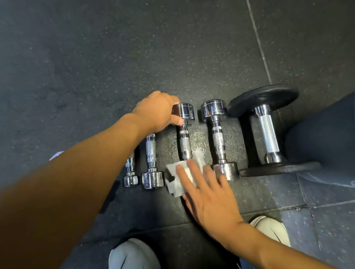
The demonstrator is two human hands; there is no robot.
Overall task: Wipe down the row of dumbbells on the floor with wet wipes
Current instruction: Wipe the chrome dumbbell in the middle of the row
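Left hand (156,112) grips far head of middle chrome dumbbell (184,141) — right hand (208,197), fingers straight and spread, presses wet wipe (180,178) onto its near head.

You're on a dark rubber floor (156,44), the gym kind with tiny pale flecks all over. A thin light seam (253,27) runs down from the top edge on the right, and a cross seam (209,221) cuts sideways lower down. Over on the left there's a rough scuffed patch (60,100). The lower right tiles catch a pale sheen (316,184), with faint white scribbles (349,184) on one. The light's soft, brightest mid-floor.
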